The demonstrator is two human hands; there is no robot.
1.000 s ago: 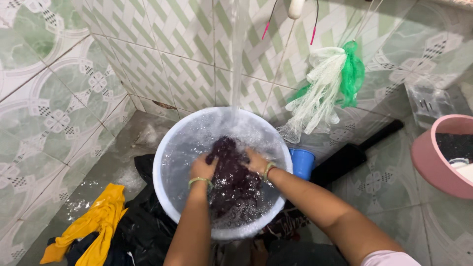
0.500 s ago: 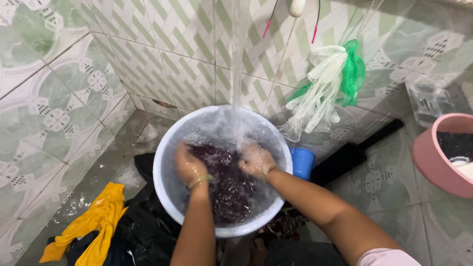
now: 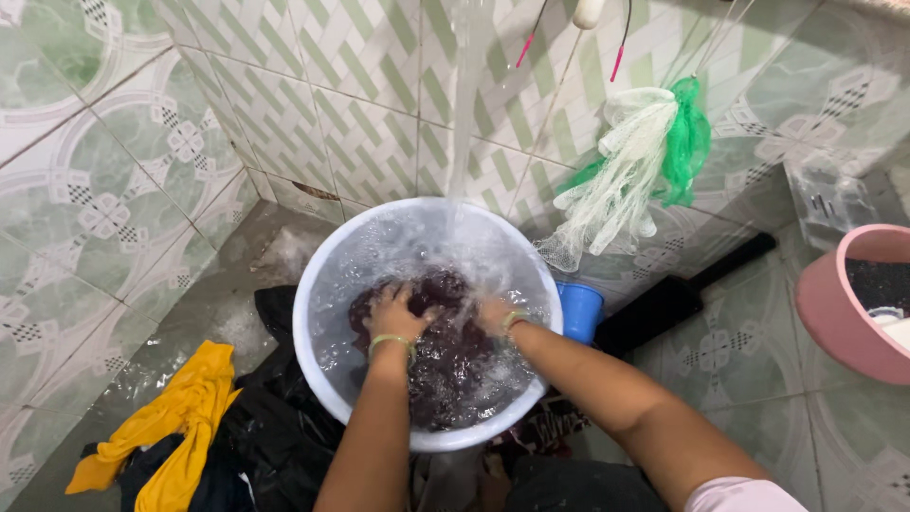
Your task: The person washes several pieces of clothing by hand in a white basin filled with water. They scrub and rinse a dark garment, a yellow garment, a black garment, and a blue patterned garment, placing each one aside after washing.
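A white round basin (image 3: 313, 284) full of foamy water stands on the wet tiled floor. A dark purple cloth (image 3: 445, 360) lies soaked in it. My left hand (image 3: 393, 313) presses down on the cloth with fingers curled into it. My right hand (image 3: 493, 313) grips the same cloth just to the right, partly under splashing water. Both wrists carry thin green bangles. A stream of water (image 3: 464, 104) falls from above into the far side of the basin.
A yellow garment (image 3: 180, 417) and black clothes (image 3: 275, 427) lie on the floor at the left. A small blue container (image 3: 580, 311) sits right of the basin, a black flat object (image 3: 682, 289) behind it. Green and white netting (image 3: 645, 161) hangs on the wall. A pink tub (image 3: 839, 313) stands at right.
My hands came closer together on the cloth, after spreading apart half a second ago. The cloth has been bunched toward the basin's middle. Water keeps splashing.
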